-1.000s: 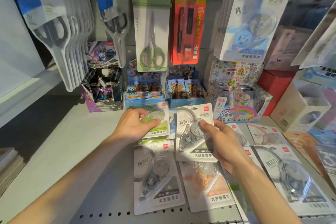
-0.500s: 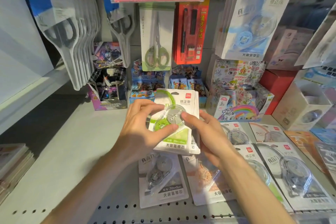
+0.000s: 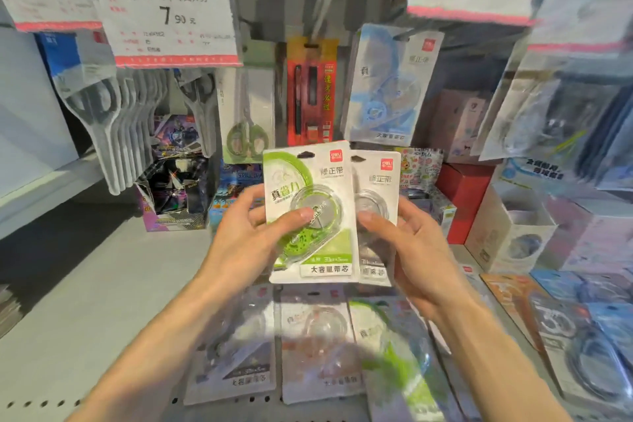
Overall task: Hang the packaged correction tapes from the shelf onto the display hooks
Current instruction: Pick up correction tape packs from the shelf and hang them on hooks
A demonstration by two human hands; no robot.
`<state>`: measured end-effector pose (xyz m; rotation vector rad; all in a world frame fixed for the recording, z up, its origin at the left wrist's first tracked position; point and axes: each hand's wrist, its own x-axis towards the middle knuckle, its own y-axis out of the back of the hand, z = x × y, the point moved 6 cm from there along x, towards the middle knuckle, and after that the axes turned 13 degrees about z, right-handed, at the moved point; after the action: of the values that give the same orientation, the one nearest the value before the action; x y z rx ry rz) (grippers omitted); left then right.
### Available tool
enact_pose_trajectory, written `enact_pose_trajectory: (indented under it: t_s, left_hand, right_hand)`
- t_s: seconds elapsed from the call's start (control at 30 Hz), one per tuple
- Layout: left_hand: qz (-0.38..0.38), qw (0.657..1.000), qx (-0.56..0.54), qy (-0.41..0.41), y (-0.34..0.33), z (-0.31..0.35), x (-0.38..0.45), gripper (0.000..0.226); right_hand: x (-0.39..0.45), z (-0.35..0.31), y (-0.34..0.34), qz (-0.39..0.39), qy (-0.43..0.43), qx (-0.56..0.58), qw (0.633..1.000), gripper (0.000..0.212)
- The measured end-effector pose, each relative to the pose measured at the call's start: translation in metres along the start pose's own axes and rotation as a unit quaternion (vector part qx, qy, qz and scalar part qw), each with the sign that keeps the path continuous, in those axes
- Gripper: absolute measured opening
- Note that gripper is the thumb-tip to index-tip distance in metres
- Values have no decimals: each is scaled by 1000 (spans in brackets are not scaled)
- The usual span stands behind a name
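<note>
I hold two carded correction tapes upright above the shelf. My left hand (image 3: 250, 243) grips the green correction tape pack (image 3: 322, 188), thumb across its blister. My right hand (image 3: 414, 247) grips the grey correction tape pack (image 3: 380, 188), which sits half behind the green one. Several more packs lie flat on the shelf below, among them a grey pack (image 3: 236, 346), an orange pack (image 3: 318, 343) and a green pack (image 3: 394, 353). A blue correction tape pack (image 3: 387, 86) hangs from a display hook (image 3: 400, 36) up and to the right.
Packaged scissors (image 3: 113, 120) hang in a row at the left, green scissors (image 3: 246, 127) and a red pen card (image 3: 311, 92) in the middle. Price tags (image 3: 164, 14) hang overhead. Card boxes (image 3: 174, 188) and a red box (image 3: 462, 195) stand at the shelf's back.
Both hands lifted the two packs off the shelf and raised them toward the hanging goods. The packs have fanned apart, green on the left. My head tilted up, bringing the price tags into view.
</note>
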<state>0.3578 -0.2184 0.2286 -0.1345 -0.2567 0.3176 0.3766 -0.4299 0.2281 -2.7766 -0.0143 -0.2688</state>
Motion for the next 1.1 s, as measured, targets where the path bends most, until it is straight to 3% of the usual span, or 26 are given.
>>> enact_pose_trajectory:
  t_s: [0.17, 0.43, 0.63, 1.1]
  left_hand:
    - [62, 994, -7, -92, -42, 31, -13, 60]
    - [126, 972, 48, -190, -89, 76, -36, 60]
    - [153, 957, 96, -228, -96, 99, -38, 50]
    - [136, 937, 54, -319, -80, 154, -59, 52]
  right_hand:
    - [12, -49, 67, 7, 77, -76, 994, 37]
    - [30, -107, 119, -19, 143, -104, 984, 38]
    - [35, -125, 118, -33, 197, -121, 972, 32]
    - [35, -137, 58, -69, 268, -114, 954, 31]
